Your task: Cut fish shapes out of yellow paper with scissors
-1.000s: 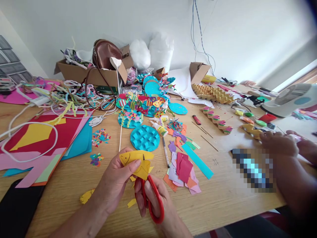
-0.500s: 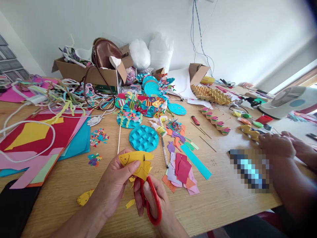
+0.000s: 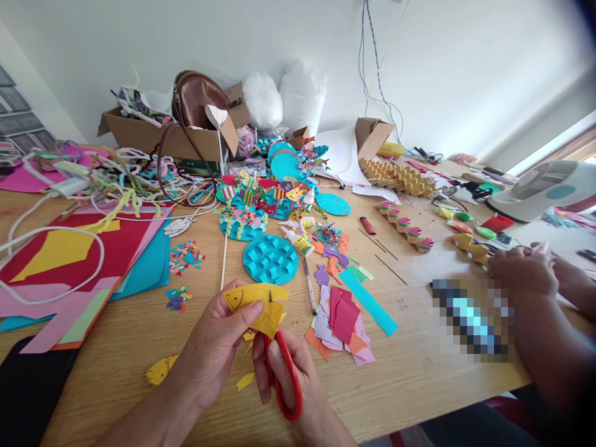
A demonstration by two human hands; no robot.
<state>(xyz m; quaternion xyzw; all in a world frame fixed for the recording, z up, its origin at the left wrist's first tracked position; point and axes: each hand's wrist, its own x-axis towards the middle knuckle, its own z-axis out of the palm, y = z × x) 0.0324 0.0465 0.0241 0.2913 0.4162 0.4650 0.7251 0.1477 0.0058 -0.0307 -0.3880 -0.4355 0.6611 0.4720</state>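
Thumb on top, my left hand [image 3: 212,344] pinches a piece of yellow paper [image 3: 265,324] with a fish outline drawn on it. My right hand [image 3: 291,372] is closed round the red handles of the scissors [image 3: 292,388]. Their blades are hidden behind the paper's lower edge. Small yellow scraps [image 3: 245,381] lie on the table under my hands. A yellow paper fish [image 3: 161,369] rests left of them, partly covered by my left forearm. Beyond my hands is a round blue piece [image 3: 270,259] with curled strips.
Coloured paper pieces [image 3: 342,316], a pen [image 3: 310,285] and glue bottles [image 3: 298,241] lie ahead and right. Large coloured sheets [image 3: 135,248] are at left. Another person's hands [image 3: 524,270] work at the right, near a blurred-out phone-like object [image 3: 470,320]. A cardboard box [image 3: 162,139] stands behind.
My hands and the yellow paper hold nearly the same pose; the scissor handles have shifted very slightly. The other person's hands at the right have moved a little, showing something pale between them.
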